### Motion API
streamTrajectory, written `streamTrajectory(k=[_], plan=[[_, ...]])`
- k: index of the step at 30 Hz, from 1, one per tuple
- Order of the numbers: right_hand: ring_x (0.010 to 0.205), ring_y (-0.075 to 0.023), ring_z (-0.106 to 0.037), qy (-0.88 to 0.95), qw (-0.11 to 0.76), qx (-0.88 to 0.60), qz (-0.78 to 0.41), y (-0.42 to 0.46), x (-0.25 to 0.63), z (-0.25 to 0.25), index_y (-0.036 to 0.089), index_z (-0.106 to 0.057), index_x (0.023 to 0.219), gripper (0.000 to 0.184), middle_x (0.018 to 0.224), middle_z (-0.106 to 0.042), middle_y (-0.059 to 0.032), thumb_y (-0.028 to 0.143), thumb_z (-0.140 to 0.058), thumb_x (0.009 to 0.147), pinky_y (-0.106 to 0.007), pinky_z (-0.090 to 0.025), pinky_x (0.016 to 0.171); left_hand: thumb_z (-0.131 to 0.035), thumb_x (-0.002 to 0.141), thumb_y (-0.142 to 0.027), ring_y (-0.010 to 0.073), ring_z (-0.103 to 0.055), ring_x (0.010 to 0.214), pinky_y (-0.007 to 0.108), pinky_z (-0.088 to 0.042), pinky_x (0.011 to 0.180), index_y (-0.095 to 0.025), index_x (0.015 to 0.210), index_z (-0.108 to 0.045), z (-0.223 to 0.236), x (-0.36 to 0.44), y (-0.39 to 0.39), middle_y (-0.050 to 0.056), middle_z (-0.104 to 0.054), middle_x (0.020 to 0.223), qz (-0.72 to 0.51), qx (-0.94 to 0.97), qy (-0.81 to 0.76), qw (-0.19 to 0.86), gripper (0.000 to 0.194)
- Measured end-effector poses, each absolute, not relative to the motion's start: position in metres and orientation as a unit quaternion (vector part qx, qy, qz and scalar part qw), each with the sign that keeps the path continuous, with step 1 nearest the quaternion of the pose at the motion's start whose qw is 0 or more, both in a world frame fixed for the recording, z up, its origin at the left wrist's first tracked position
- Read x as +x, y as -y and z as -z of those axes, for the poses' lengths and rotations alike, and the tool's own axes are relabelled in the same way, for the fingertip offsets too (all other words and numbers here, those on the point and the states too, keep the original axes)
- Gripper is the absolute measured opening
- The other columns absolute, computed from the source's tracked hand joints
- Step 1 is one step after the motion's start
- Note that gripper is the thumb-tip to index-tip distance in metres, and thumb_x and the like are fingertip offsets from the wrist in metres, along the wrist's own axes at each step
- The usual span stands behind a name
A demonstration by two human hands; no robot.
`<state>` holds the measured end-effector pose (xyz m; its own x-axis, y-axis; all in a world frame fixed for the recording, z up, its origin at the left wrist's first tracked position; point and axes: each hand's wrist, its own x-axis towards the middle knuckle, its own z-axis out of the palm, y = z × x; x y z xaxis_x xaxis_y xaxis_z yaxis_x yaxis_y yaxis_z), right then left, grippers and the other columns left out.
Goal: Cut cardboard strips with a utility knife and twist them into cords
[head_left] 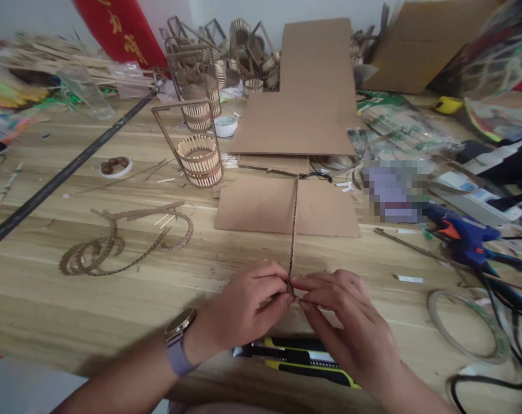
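"Starting at the left, what do you count?"

"One white dish (126, 171) of brown lumps, loose curled strips (153, 209), too tangled to number, then one handled slatted basket (204, 171) standing nearest."

"And the hands?"

"Close together. The left hand (252, 293) pinches the near end of one corrugated cardboard strip (293, 230); the right hand (351, 322) grips it just beside. It looks like fine fingertip shaping or joining, and any further adjustment calls for a light, steady pinch."

"Between and below them?"

"Two yellow-and-black utility knives (313, 372)."

"Farther right?"

"One blue glue gun (472, 238), one tape roll (433, 313)."
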<state>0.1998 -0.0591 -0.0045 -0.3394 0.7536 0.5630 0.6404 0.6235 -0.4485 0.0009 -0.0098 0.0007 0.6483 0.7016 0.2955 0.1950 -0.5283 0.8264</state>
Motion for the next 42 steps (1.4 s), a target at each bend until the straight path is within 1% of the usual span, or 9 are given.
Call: streamTrajectory(k=[8, 16, 20, 24, 28, 31, 34, 39, 42], plan=[[0.082, -0.0162, -0.069, 0.735, 0.444, -0.485, -0.167, 0.0593, 0.199, 0.0004, 0.026, -0.052, 0.1, 0.017, 0.088, -0.074, 0.0, 0.011, -0.051, 0.092, -0.032, -0.053, 0.071, -0.05, 0.095, -0.017, 0.0147, -0.062, 0.083, 0.024, -0.049, 0.076, -0.017, 0.073, -0.058, -0.0027, 0.0011, 0.0099, 0.007, -0.067, 0.088, -0.322, 0.81, -0.259, 0.416, 0.023], [0.088, -0.0197, -0.07, 0.793, 0.416, -0.431, -0.112, 0.0614, 0.1944, -0.0002, 0.025, -0.048, 0.096, 0.022, 0.103, -0.075, -0.0074, 0.005, -0.053, 0.087, -0.038, -0.049, 0.077, -0.06, 0.094, -0.032, 0.0159, -0.06, 0.084, 0.027, -0.047, 0.075, -0.018, 0.084, -0.061, 0.0004, 0.0015, 0.0109, 0.004, -0.062, 0.089, -0.297, 0.785, -0.327, 0.434, 0.017], [0.091, -0.0201, -0.072, 0.797, 0.409, -0.436, -0.09, 0.0624, 0.1922, 0.0004, 0.024, -0.051, 0.109, 0.03, 0.107, -0.076, -0.0078, 0.004, -0.052, 0.087, -0.041, -0.047, 0.085, -0.054, 0.095, -0.02, 0.0152, -0.059, 0.09, 0.026, -0.047, 0.08, -0.018, 0.081, -0.058, 0.0028, 0.001, 0.0115, 0.005, -0.063, 0.096, -0.31, 0.791, -0.326, 0.414, 0.015], [0.087, -0.0183, -0.073, 0.785, 0.407, -0.459, -0.089, 0.0636, 0.1927, 0.0016, 0.024, -0.052, 0.117, 0.031, 0.099, -0.078, -0.0041, 0.008, -0.049, 0.091, -0.041, -0.044, 0.094, -0.051, 0.09, -0.01, 0.014, -0.058, 0.085, 0.024, -0.045, 0.076, -0.018, 0.075, -0.053, 0.0015, 0.0011, 0.0108, 0.003, -0.062, 0.089, -0.322, 0.791, -0.315, 0.414, 0.017], [0.078, -0.0176, -0.071, 0.741, 0.433, -0.491, -0.149, 0.0626, 0.1938, -0.0011, 0.026, -0.054, 0.107, 0.018, 0.092, -0.077, -0.0032, 0.015, -0.047, 0.095, -0.034, -0.053, 0.076, -0.052, 0.086, -0.01, 0.0136, -0.059, 0.081, 0.023, -0.045, 0.073, -0.019, 0.07, -0.051, -0.0038, 0.0005, 0.0084, 0.004, -0.063, 0.088, -0.319, 0.774, -0.305, 0.454, 0.018], [0.072, -0.0175, -0.071, 0.69, 0.459, -0.52, -0.208, 0.0602, 0.1946, -0.0034, 0.028, -0.049, 0.094, 0.014, 0.082, -0.077, -0.0019, 0.016, -0.043, 0.099, -0.029, -0.053, 0.059, -0.053, 0.084, -0.011, 0.0137, -0.061, 0.083, 0.023, -0.046, 0.074, -0.018, 0.067, -0.051, -0.0065, -0.0005, 0.007, 0.004, -0.065, 0.09, -0.306, 0.757, -0.3, 0.493, 0.019], [0.068, -0.0173, -0.07, 0.68, 0.466, -0.523, -0.216, 0.0597, 0.1945, -0.0038, 0.028, -0.046, 0.09, 0.015, 0.08, -0.077, -0.0011, 0.017, -0.044, 0.1, -0.029, -0.054, 0.06, -0.054, 0.085, -0.013, 0.0136, -0.061, 0.083, 0.023, -0.045, 0.072, -0.018, 0.068, -0.052, -0.0065, -0.001, 0.0061, 0.003, -0.065, 0.091, -0.291, 0.74, -0.316, 0.518, 0.018], [0.08, -0.0176, -0.069, 0.717, 0.467, -0.484, -0.181, 0.0642, 0.1938, -0.0014, 0.027, -0.055, 0.107, 0.012, 0.09, -0.076, -0.0028, 0.022, -0.046, 0.1, -0.03, -0.056, 0.069, -0.065, 0.088, -0.029, 0.0148, -0.06, 0.083, 0.024, -0.045, 0.072, -0.018, 0.079, -0.061, -0.003, 0.0001, 0.0056, 0.002, -0.062, 0.087, -0.28, 0.726, -0.349, 0.522, 0.015], [0.085, -0.0184, -0.07, 0.741, 0.443, -0.479, -0.158, 0.0641, 0.1941, 0.0005, 0.027, -0.056, 0.106, 0.009, 0.091, -0.076, -0.003, 0.027, -0.052, 0.098, -0.031, -0.057, 0.073, -0.058, 0.093, -0.027, 0.013, -0.057, 0.078, 0.023, -0.043, 0.067, -0.018, 0.076, -0.057, -0.0009, 0.0009, 0.0064, 0.002, -0.059, 0.086, -0.288, 0.742, -0.338, 0.502, 0.02]])
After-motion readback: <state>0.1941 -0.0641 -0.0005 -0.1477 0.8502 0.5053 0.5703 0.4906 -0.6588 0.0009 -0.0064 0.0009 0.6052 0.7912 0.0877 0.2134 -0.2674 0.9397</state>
